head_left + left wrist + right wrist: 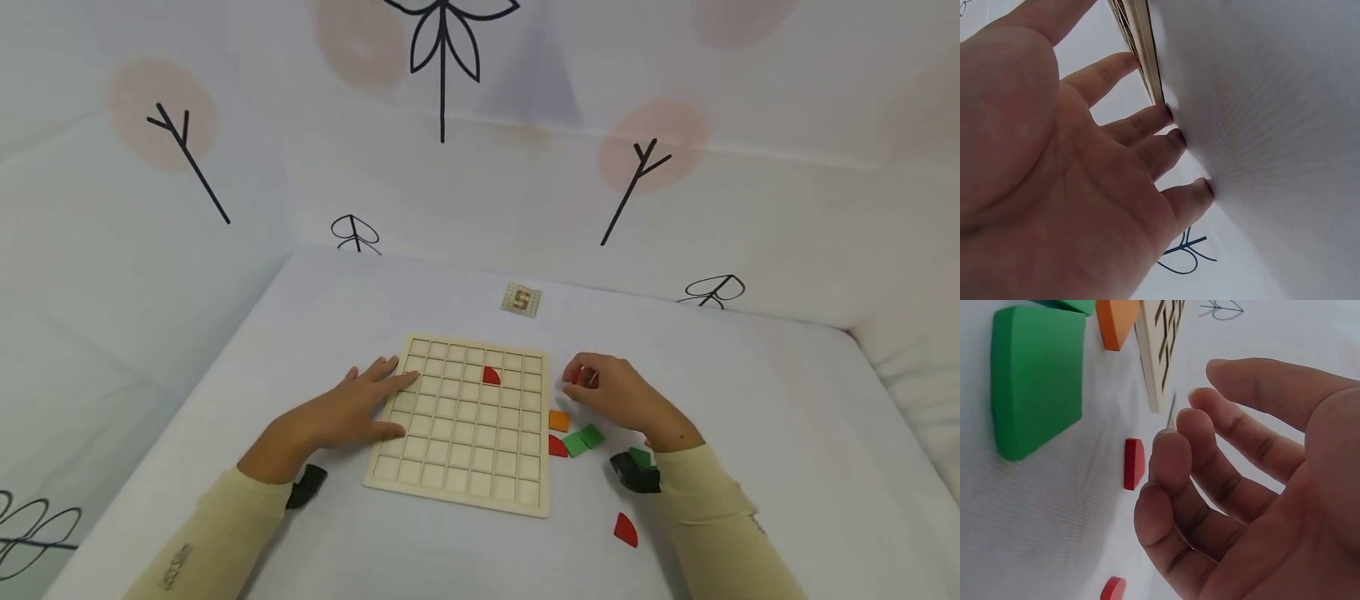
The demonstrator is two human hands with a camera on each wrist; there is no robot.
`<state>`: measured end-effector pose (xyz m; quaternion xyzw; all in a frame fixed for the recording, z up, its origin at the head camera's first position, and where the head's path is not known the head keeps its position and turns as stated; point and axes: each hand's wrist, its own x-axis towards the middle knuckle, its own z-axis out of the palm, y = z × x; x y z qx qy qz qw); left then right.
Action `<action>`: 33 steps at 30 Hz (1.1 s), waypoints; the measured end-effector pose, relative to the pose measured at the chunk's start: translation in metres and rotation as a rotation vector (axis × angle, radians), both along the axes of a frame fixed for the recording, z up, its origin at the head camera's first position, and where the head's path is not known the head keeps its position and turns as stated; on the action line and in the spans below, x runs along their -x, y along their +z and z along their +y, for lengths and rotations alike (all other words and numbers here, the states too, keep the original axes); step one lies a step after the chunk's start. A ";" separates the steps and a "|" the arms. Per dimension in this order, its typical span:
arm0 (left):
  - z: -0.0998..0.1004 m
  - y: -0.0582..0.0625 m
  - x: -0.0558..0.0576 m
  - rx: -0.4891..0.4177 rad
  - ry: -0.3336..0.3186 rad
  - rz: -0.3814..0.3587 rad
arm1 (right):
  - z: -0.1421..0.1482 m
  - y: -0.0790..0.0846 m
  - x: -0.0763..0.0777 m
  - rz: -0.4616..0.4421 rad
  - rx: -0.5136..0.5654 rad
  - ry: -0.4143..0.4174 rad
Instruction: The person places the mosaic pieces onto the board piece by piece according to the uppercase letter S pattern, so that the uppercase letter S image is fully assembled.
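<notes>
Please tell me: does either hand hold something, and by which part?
Nothing appears held. The right hand is near a small flat red piece on the white cloth; the left hand touches the pale wooden gridded board without gripping it.

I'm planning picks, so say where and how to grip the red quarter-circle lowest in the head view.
I'd pinch the red quarter-circle from above, by its square corner and curved edge; it seems to lie flat, with nothing touching its rim.

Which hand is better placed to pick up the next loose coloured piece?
Probably the right hand: its fingers are near a small red piece, with the flat orange square also nearby. The left hand touches the pale wooden grid board at its left edge.
</notes>
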<state>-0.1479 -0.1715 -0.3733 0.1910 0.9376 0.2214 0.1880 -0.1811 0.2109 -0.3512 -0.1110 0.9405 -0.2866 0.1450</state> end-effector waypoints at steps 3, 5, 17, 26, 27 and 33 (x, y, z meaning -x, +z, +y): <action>0.000 0.002 -0.001 0.000 0.010 -0.004 | -0.001 0.001 0.000 -0.010 0.008 0.009; -0.001 0.001 -0.002 -0.002 0.009 -0.009 | -0.002 0.000 -0.002 -0.020 0.012 0.015; -0.001 0.000 -0.001 0.012 -0.008 0.000 | -0.007 -0.002 -0.014 -0.034 -0.004 0.085; 0.001 0.002 0.001 0.024 -0.016 -0.028 | -0.007 -0.017 -0.021 -0.042 -0.026 0.114; 0.001 0.003 0.002 0.023 -0.017 -0.026 | -0.007 -0.017 -0.020 -0.036 -0.027 0.122; 0.000 0.003 0.005 0.032 -0.014 -0.032 | -0.006 -0.018 -0.015 -0.032 -0.029 0.154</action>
